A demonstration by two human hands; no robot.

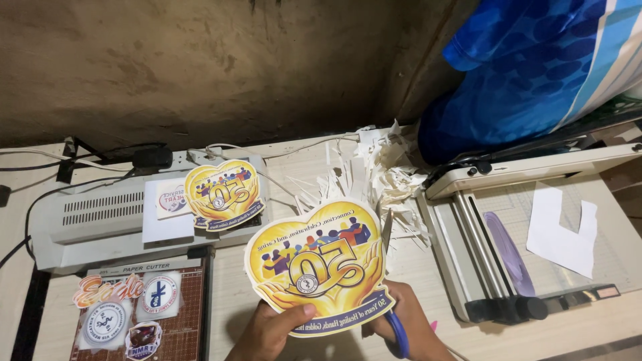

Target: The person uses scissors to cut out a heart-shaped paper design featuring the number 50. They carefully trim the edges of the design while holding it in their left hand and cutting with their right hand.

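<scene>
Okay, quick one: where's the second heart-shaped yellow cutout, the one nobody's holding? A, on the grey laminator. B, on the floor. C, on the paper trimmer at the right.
A: the second cutout rests on the grey laminator, beyond the one the left hand holds.

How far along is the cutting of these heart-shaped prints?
One finished heart cutout lies on the laminator, and paper trimmings are piled behind. In hand: the left hand holds a second heart print while the right hand works blue-handled scissors at its lower edge. How much of its outline is left cannot be told.
</scene>
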